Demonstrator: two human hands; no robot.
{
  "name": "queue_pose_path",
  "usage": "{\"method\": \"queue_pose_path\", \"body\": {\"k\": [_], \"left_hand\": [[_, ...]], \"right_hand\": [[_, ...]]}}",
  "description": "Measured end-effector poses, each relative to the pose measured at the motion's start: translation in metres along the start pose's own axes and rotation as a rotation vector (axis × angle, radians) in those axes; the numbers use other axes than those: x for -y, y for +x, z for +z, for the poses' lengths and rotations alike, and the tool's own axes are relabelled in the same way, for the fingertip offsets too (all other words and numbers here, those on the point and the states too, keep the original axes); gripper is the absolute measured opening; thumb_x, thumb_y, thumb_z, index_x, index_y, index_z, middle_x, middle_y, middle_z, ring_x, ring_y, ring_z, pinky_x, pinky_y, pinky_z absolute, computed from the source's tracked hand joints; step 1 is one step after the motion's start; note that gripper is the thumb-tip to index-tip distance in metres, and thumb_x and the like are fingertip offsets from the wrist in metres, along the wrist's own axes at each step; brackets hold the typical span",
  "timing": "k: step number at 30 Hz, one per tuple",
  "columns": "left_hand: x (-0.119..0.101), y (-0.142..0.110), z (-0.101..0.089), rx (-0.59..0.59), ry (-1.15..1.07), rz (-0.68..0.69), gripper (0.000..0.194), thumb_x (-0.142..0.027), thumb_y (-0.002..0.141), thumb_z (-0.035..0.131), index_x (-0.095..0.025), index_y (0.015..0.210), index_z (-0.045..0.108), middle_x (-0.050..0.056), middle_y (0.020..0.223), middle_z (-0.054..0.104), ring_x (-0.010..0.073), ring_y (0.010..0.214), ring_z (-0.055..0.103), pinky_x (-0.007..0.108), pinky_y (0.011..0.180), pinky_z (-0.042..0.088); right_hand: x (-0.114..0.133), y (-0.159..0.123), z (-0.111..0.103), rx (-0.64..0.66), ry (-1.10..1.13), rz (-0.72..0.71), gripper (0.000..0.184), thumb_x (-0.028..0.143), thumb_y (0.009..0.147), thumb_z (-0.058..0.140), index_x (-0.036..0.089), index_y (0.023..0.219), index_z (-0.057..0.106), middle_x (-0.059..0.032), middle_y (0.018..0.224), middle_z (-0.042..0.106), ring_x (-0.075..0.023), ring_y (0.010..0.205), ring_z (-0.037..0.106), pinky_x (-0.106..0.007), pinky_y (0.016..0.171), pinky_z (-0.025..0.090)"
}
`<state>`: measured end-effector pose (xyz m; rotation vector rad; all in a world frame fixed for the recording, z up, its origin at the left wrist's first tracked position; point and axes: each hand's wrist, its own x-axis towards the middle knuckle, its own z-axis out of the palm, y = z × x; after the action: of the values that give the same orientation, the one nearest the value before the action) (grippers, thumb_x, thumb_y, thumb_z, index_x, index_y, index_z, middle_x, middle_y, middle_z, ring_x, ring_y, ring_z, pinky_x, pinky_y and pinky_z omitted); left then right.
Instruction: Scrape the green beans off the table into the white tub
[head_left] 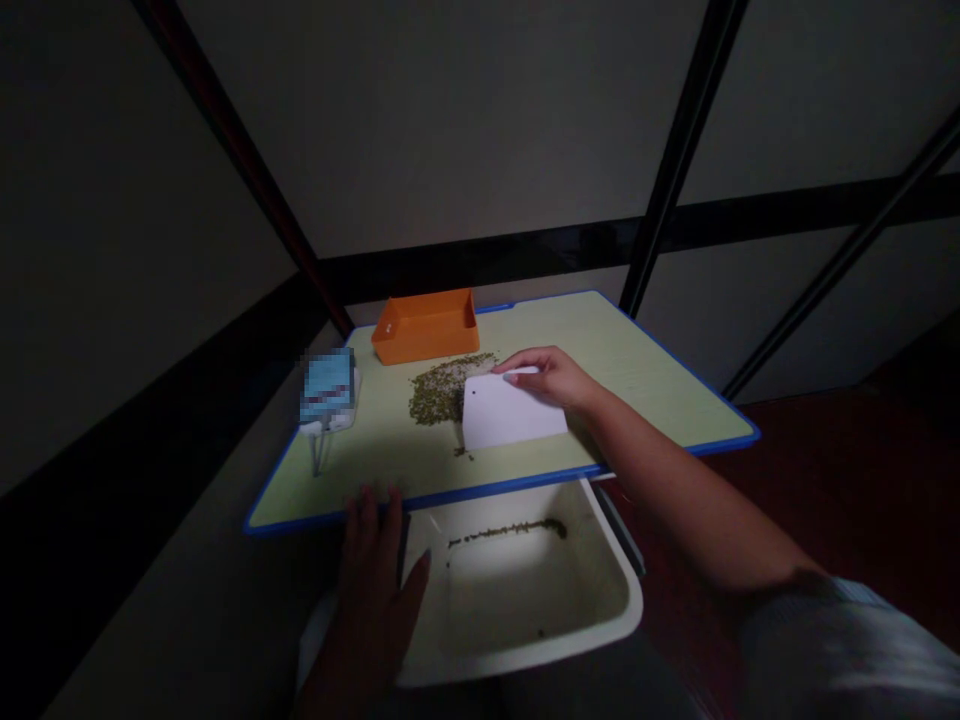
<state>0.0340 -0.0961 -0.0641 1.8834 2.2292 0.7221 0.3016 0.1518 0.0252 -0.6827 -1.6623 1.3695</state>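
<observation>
My right hand (pixel 553 380) grips the top edge of a flat white scraper (pixel 510 412) with a small dark hole near one corner. The scraper stands tilted on the table, its left edge beside a spread of small greenish-brown pieces (pixel 435 393), too small to name. Near the front edge my left hand (pixel 379 580) lies in shadow, fingers apart, by the left side of a white basin (pixel 634 600). A thin line of similar pieces lies inside the basin along its far side. Whether this hand touches the basin's rim is too dark to tell.
The pale green table (pixel 637 370) has a blue edge. At its back left stands an orange open tray (pixel 427 330). A blurred blue-screened device (pixel 328 388) with a white stand is at the left edge. Panelled walls close in behind and at left.
</observation>
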Motion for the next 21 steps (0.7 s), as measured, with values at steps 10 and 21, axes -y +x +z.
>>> {"method": "queue_pose_path", "body": {"k": [10,21], "left_hand": [[-0.006,-0.003,0.005,-0.083,-0.012,0.017,0.060,-0.044,0.102,0.030,-0.029,0.161,0.027,0.015,0.178,0.013,0.0345,0.166,0.005,0.075,0.129,0.025],[-0.020,-0.008,0.003,-0.066,-0.054,-0.003,0.061,-0.034,0.102,0.031,-0.029,0.162,0.025,0.013,0.178,0.011,0.0316,0.166,-0.002,0.071,0.133,0.019]], "right_hand": [[0.009,-0.019,-0.001,-0.173,0.050,0.127,0.040,0.041,0.057,0.093,0.018,0.089,0.084,-0.0047,0.080,0.079,-0.0135,0.060,0.060,-0.026,0.058,0.043],[0.004,-0.018,0.006,-0.151,0.008,0.170,0.040,0.043,0.056,0.094,0.018,0.086,0.086,-0.0064,0.079,0.080,-0.0133,0.062,0.062,-0.026,0.059,0.044]]}}
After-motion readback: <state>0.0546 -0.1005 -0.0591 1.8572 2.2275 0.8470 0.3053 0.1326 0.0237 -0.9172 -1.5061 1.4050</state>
